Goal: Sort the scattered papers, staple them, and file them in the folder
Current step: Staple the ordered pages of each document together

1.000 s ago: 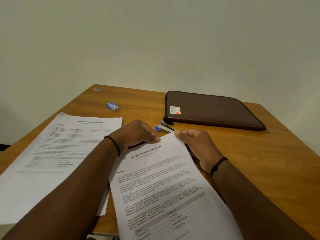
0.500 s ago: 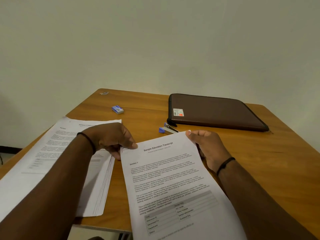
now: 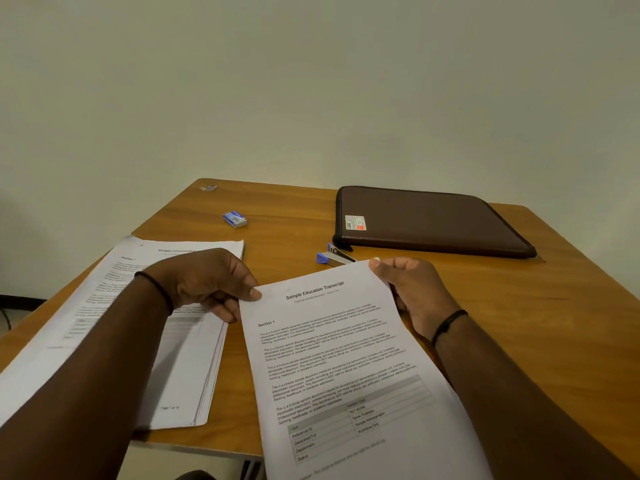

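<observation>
I hold a white paper set headed "Sample Education Transcript" (image 3: 339, 362) tilted above the near table edge. My left hand (image 3: 211, 282) pinches its top left corner. Its top right corner is gripped by my right hand (image 3: 412, 292). A second stack of printed papers (image 3: 180, 341) lies flat on the table at the left, partly under my left forearm. A blue and silver stapler (image 3: 334, 257) rests just beyond the held paper. The brown zipped folder (image 3: 429, 220) lies shut at the back right.
A small blue staple box (image 3: 235, 218) sits on the wooden table (image 3: 554, 306) at the back left, with a tiny metal object (image 3: 209, 187) near the far corner. A plain wall rises behind the table.
My left hand has slid leftward along the top of the transcript to its left corner. The left stack now shows more of its right edge.
</observation>
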`<state>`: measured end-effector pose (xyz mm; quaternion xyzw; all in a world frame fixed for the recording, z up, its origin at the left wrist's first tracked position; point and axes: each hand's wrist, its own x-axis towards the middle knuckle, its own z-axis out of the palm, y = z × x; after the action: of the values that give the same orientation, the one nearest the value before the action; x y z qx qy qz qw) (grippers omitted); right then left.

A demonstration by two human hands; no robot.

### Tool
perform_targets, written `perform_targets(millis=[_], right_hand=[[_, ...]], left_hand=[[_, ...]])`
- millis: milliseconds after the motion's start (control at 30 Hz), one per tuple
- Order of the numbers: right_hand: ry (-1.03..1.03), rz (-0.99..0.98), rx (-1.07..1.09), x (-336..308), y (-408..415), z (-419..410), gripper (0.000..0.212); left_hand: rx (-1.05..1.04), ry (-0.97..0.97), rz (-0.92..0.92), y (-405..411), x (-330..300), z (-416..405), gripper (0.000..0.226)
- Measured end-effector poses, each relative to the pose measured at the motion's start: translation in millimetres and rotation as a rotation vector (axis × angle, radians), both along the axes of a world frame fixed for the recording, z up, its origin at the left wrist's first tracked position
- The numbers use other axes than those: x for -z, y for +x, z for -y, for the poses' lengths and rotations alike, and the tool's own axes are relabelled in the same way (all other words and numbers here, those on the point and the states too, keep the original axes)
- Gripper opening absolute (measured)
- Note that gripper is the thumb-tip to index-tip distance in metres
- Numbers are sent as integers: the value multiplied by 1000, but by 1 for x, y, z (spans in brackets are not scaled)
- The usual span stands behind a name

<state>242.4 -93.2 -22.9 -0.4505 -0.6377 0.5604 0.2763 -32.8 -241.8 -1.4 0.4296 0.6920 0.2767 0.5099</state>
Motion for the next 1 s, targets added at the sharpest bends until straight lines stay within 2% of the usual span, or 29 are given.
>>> perform_targets(millis=[67,300,467,567,633,767,1000], right_hand=[[-1,-6,-4,0,0,0,24],[4,-24,-2,3,0,0,22],[-9,-42,-12,4,2,-1,21],[-4,-29,-40,3,0,0,19],[-2,-14,-60,3,-2,3,19],[41,-15,-84,2,-8,10,25],[84,-50,-71,2,-2,4,25]], left_hand=[[-6,21,8,-1,4,0,88],[25,33,20,-4,13,-2,85],[60,0,-78,3,-1,-4,52],[50,115,-295,19,-9,-18,40],[58,219,-364,43,-9,-36,27],[57,352,-174,81,-1,-68,16],[-7,444,-10,98,23,-85,26]])
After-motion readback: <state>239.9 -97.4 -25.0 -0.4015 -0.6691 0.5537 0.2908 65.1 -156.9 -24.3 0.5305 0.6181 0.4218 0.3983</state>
